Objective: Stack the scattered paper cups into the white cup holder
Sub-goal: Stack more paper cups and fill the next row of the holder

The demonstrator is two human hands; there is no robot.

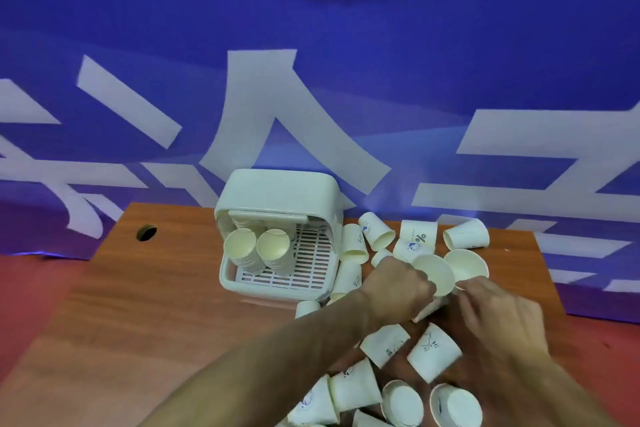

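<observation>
The white cup holder [277, 198] stands at the back of the wooden table, its front open over a slatted tray. Two stacks of paper cups [256, 250] lie inside it with their mouths facing me. To its right, my left hand [394, 288] grips a paper cup [433, 274] with its mouth tilted up. My right hand [498, 308] pinches the rim of a second cup [465, 263] just beside the first. Scattered cups [433, 352] lie on their sides around and below both hands.
Several more loose cups [377, 232] lie to the right of the holder near the back edge. The wooden table [138, 305] has a round cable hole [146, 232] at its back left. A blue banner [311, 45] hangs behind.
</observation>
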